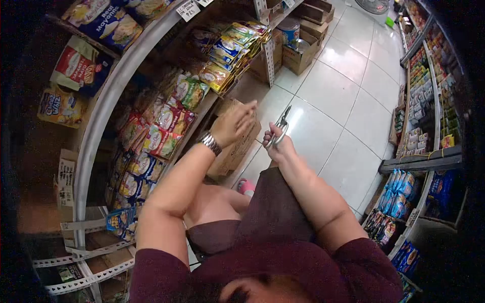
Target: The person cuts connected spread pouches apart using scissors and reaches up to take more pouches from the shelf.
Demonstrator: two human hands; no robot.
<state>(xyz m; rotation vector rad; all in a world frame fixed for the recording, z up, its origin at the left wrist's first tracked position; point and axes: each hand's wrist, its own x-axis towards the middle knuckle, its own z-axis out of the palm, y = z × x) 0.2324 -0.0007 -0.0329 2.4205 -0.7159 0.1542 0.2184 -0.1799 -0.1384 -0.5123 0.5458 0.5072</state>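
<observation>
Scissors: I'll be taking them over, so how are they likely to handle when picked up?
The scissors will probably feel stiff and somewhat heavy for their size, as they look like metal. Their shiny finish, partly hidden by the right hand, may make them a little slippery.

Soft white glare spreads over the tiled floor (348,108) at upper centre, and the scissors (284,121) show pale highlights. Shelf recesses (30,189) at far left sink into brownish shadow. The wide lens bows the metal shelf edge (101,129) — black vignetting swallows the corners — and small packages (423,96) at far right look soft.
</observation>
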